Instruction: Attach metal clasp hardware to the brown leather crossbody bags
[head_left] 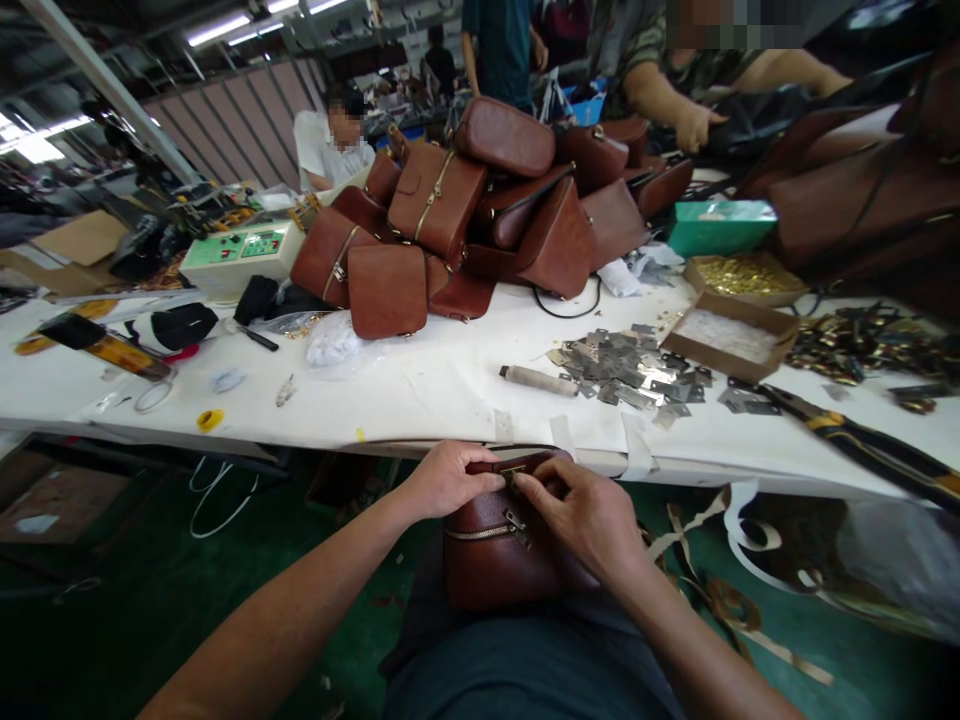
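Note:
A brown leather bag rests on my lap against the table's front edge. Across its front runs a metal zipper, with the zipper pull hanging at its right end. My left hand grips the bag's upper edge, thumb on the leather. From the other side my right hand pinches at the same spot, thumb and forefinger beside a small gold-coloured metal piece. The fingertips of both hands nearly meet there and partly cover the piece. Fingers behind the edge are hidden.
On the white table lie a pile of brown bags, flat metal plates, a grey rod-like tool, pliers and a cardboard box of gold-coloured parts. A green-panelled machine stands left. Other people work across the table.

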